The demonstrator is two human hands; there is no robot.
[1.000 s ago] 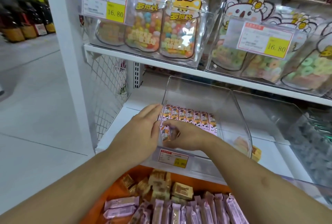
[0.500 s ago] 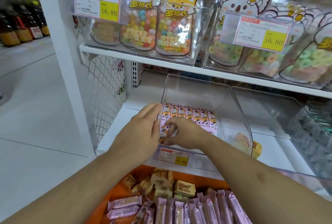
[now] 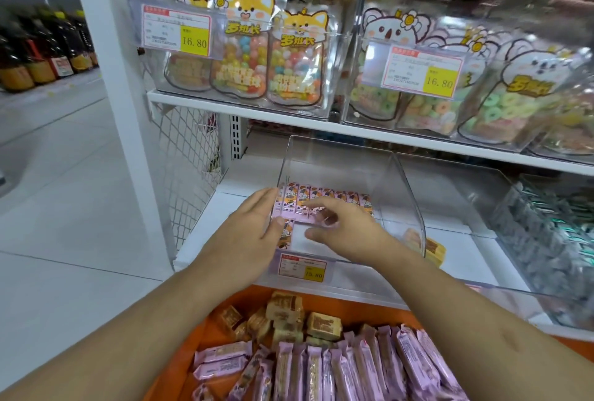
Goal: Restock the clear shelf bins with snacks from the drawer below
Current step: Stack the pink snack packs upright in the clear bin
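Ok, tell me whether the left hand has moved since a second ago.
No. The left hand still rests against the clear bin's left wall, just above its price tag.

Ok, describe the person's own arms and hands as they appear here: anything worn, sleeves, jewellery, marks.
Both forearms are bare right to the bottom edge of the picture: no sleeves show. The left hand and the right hand wear no gloves, and no rings, watch or bracelet can be seen. The right forearm carries a small dark mark on its upper side.
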